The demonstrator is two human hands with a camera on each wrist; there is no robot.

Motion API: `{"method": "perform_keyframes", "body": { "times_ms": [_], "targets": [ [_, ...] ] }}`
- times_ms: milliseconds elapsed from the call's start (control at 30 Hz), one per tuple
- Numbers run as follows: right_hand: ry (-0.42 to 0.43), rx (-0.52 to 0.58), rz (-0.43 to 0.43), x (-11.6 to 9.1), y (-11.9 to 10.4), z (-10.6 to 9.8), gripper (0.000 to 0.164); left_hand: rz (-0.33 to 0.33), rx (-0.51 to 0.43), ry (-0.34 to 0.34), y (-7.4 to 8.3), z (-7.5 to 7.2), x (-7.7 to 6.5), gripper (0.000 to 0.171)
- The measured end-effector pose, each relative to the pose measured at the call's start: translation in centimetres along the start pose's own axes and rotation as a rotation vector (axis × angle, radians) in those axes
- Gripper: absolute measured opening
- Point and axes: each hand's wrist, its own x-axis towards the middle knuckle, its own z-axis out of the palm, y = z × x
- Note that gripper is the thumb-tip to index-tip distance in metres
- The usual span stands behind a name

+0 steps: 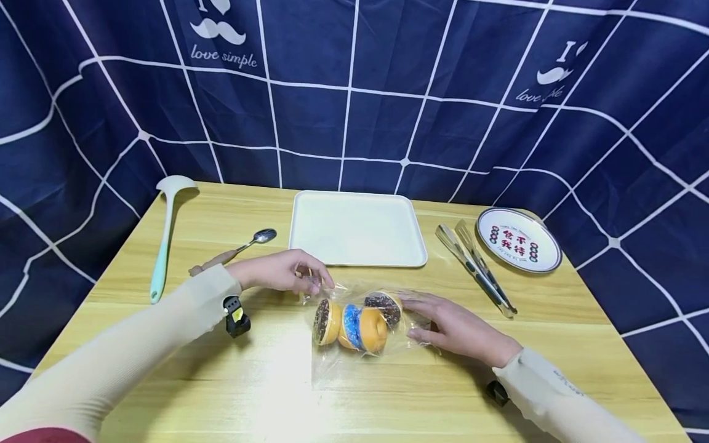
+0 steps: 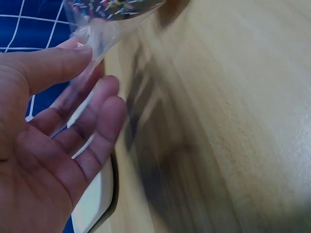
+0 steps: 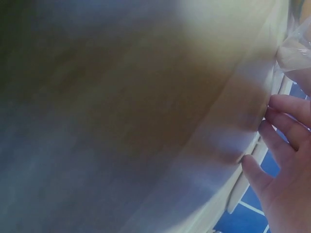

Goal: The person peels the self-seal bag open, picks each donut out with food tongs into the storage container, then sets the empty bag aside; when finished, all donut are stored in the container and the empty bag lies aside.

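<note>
A clear plastic bag (image 1: 332, 369) lies on the table in front of me, with several toy doughnuts in it. One has blue icing (image 1: 351, 326), and the doughnut (image 1: 321, 321) at the left end has a dark sprinkled top. My left hand (image 1: 282, 271) pinches the bag's upper left corner between thumb and forefinger; its other fingers are loosely bent in the left wrist view. At the bag's right end, my right hand (image 1: 456, 326) rests against the plastic with relaxed fingers. The right wrist view shows those fingers (image 3: 279, 141) spread beside a fold of the bag (image 3: 296, 51).
A white tray (image 1: 357, 227) lies behind the bag. To the left are a spoon (image 1: 238, 249) and a ladle with a mint handle (image 1: 166, 240). Tongs (image 1: 476, 267) and a round plate with red writing (image 1: 517, 240) lie at the right. Blue cloth (image 1: 310, 117) hangs behind.
</note>
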Motion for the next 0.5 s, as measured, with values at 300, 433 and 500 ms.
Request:
{"method": "perform_keyframes", "body": {
  "times_ms": [300, 433, 500],
  "targets": [
    [0.008, 0.008, -0.045, 0.00, 0.25, 0.05, 0.059, 0.014, 0.027, 0.069, -0.40, 0.20, 0.26, 0.012],
    [-0.002, 0.017, -0.041, -0.11, 0.30, 0.06, 0.059, 0.024, 0.114, 0.121, -0.34, 0.22, 0.22, 0.008],
    [0.002, 0.018, -0.040, -0.17, 0.32, 0.10, 0.058, 0.025, 0.159, 0.143, -0.36, 0.27, 0.22, 0.008]
  ]
}}
